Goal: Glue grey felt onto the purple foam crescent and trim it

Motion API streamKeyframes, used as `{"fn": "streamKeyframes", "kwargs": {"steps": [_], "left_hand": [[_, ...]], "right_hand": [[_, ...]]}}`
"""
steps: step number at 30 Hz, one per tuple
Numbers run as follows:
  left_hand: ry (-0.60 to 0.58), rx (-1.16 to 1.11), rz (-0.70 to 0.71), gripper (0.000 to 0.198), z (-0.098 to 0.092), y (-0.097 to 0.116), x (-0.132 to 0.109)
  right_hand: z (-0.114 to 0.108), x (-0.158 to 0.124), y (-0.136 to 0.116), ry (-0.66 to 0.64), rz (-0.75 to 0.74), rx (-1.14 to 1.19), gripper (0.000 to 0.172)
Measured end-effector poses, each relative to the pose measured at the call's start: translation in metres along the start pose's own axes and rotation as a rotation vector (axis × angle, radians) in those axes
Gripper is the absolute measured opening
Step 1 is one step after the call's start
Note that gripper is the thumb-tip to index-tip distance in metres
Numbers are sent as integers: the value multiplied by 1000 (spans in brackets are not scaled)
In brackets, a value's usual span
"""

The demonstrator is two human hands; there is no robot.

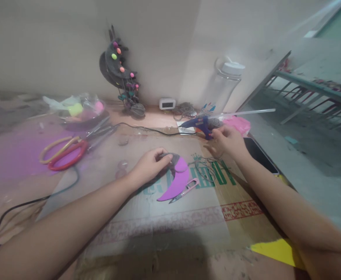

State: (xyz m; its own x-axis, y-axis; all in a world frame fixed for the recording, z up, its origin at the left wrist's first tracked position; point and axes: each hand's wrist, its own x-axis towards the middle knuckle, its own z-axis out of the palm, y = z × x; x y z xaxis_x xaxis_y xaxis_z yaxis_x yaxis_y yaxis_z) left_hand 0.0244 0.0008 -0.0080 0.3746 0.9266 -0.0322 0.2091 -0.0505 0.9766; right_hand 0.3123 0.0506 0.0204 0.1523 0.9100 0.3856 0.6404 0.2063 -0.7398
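Note:
My left hand is closed on the upper end of a crescent-shaped piece, purple on the visible face, with grey material at its top end. Close by its lower right side, thread snips with a pink handle lie on the cardboard. At the right, the fingers of my right hand are curled at the handle of a blue glue gun. Its nozzle points left over a white card, and a long clear glue stick sticks out behind it. Grey yarn lies loosely between the hands.
Large red-handled scissors and a plastic bag of pompoms are at left. A decorated grey crescent is by the wall, near a small white timer. A clear bottle and phone are at right. A black cord crosses behind.

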Motion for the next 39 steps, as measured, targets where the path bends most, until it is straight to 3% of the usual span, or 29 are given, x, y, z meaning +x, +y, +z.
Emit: {"fn": "streamKeyframes", "kwargs": {"steps": [3,7,15,21,26,30,33,36,39], "left_hand": [[-4,-19,-19,26,1,2,-1],[-8,-17,-18,27,1,3,-1],[-15,-20,-18,29,1,-2,1],[-20,33,-6,29,-1,-1,0],[-15,31,-24,30,0,0,0],[-13,9,-24,30,0,1,0],[-4,45,-23,30,-1,3,0],[4,75,-41,31,-2,5,-1],[21,121,-29,32,-2,6,-3]], "right_hand": [[-3,6,12,3,-39,-36,14],[3,12,20,-62,-60,-54,36],[24,33,4,-255,-22,-199,38],[25,37,-6,-236,48,-261,35],[5,11,-17,-214,55,-272,32],[-7,-27,-30,-344,37,-103,25],[-12,-53,-33,-355,51,-27,21],[-14,-70,-33,-361,69,-75,21],[-12,-78,-34,-470,82,-27,18]]}}
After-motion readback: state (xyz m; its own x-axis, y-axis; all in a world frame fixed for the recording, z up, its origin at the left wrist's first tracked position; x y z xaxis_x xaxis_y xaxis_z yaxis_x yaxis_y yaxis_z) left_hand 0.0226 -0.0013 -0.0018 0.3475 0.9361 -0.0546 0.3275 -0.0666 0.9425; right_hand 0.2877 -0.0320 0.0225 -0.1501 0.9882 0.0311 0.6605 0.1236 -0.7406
